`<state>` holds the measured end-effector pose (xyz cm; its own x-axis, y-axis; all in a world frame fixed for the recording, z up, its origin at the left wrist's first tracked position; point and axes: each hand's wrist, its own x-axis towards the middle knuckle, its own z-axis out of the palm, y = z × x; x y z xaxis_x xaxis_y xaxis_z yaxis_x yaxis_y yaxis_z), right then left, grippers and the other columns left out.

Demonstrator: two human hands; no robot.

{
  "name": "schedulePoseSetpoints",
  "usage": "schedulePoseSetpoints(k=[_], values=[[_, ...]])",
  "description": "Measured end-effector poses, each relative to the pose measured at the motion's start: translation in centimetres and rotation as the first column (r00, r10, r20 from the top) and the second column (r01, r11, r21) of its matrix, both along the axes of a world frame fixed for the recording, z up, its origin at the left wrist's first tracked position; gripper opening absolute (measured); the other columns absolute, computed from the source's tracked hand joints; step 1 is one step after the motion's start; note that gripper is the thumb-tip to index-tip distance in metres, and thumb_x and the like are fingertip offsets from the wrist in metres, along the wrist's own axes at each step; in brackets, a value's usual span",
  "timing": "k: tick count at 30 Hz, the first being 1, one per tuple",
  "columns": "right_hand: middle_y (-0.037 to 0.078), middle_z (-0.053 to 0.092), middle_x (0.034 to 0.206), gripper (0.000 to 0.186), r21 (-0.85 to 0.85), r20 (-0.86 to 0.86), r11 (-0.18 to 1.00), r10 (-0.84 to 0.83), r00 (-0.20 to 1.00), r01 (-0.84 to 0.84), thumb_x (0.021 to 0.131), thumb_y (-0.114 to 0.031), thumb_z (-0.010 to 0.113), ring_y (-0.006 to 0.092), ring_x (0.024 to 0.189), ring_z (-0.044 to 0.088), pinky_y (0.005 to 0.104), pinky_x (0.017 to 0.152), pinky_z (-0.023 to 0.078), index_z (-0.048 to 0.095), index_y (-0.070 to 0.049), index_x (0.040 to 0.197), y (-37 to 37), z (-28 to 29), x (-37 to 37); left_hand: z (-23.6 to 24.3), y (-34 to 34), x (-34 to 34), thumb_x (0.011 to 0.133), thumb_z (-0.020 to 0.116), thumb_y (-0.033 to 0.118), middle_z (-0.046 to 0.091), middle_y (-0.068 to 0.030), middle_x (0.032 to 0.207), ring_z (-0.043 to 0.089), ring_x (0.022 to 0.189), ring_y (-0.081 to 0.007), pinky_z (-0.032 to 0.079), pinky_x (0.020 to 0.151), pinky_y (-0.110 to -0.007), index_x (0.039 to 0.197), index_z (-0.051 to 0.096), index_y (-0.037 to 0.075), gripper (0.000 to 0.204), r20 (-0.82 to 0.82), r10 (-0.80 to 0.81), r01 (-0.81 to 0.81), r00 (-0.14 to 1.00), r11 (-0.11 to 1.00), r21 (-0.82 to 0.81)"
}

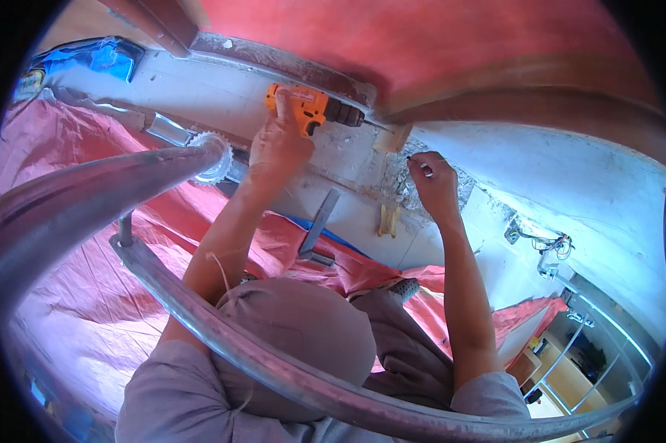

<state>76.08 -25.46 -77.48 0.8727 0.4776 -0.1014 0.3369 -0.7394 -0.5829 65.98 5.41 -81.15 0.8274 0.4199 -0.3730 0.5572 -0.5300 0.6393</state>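
Observation:
My left hand (280,148) is closed round the grip of an orange cordless drill (303,105), the forefinger lying along its body. From the drill's black chuck (344,114) a thin bit points right, its tip at or just beside a small wooden block (393,138) on the ledge; contact is unclear. Right of the block, my right hand (435,186) is held up with thumb and fingers pinched together. Something small, partly dark, shows at those fingertips, too small to name. Crumbly grey rubble (399,181) lies between the block and this hand.
A thick metal pipe (89,188) and a curved rail (289,369) cross in front of my body. A metal angle piece (320,221) and a pale wooden piece (388,220) lie nearer. Red sheeting (89,258) hangs below; loose wires (551,244) stick out right.

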Motion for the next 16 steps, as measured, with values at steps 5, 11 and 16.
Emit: schedulePoseSetpoints(k=[5, 11, 16], values=[[0.015, 0.077, 0.107, 0.016, 0.125, 0.049, 0.992, -0.006, 0.999, 0.000, 0.095, -0.011, 0.075, 0.0306, 0.083, 0.077, 0.0387, 0.075, 0.062, 0.076, 0.000, 0.107, 1.6, -0.1, 1.0, 1.6, 2.0, -0.8, 0.080, 0.069, 0.010, 0.066, -0.0355, 0.126, 0.066, 0.117, -0.0548, 0.053, 0.100, -0.058, 0.163, 0.015, 0.013, 0.099, 0.084, 0.023, -0.012, 0.996, 0.992, -0.122], [0.016, 0.077, 0.103, 0.018, 0.056, 0.082, 0.998, 0.025, 0.996, -0.030, 0.094, -0.014, 0.076, 0.0313, 0.082, 0.076, 0.0391, 0.075, 0.062, 0.077, -0.003, 0.108, 3.0, -0.5, 1.9, 2.1, 2.0, -1.6, 0.082, 0.073, 0.007, 0.065, -0.0310, 0.130, 0.065, 0.118, -0.0551, 0.054, 0.100, -0.057, 0.157, 0.022, 0.020, 0.092, 0.196, 0.044, -0.018, 0.980, 0.991, -0.129], [0.016, 0.078, 0.100, 0.019, 0.020, 0.098, 0.999, 0.027, 0.995, -0.029, 0.094, -0.015, 0.076, 0.0309, 0.084, 0.077, 0.0401, 0.076, 0.061, 0.078, -0.004, 0.109, 3.5, -0.3, 2.0, 1.5, 2.2, -1.8, 0.082, 0.073, 0.008, 0.063, -0.0309, 0.134, 0.065, 0.121, -0.0547, 0.053, 0.102, -0.057, 0.158, 0.023, 0.021, 0.091, 0.185, 0.038, -0.017, 0.982, 0.993, -0.113]])
